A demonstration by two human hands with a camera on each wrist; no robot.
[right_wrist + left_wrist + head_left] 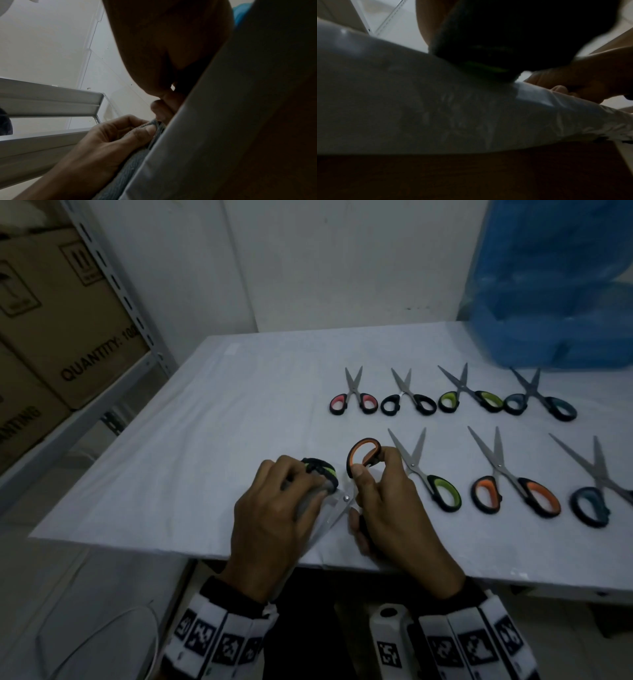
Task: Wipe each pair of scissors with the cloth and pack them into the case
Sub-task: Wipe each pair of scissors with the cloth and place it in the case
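Right hand pinches orange-handled scissors steady; left hand grips grey cloth round blade to wipe; seven pairs wait on desk.

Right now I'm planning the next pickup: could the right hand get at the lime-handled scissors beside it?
Probably yes, once freed. The lime-handled scissors lie just right of the right hand with nothing between, but that hand grips the orange-handled scissors while the left hand wipes with the cloth.
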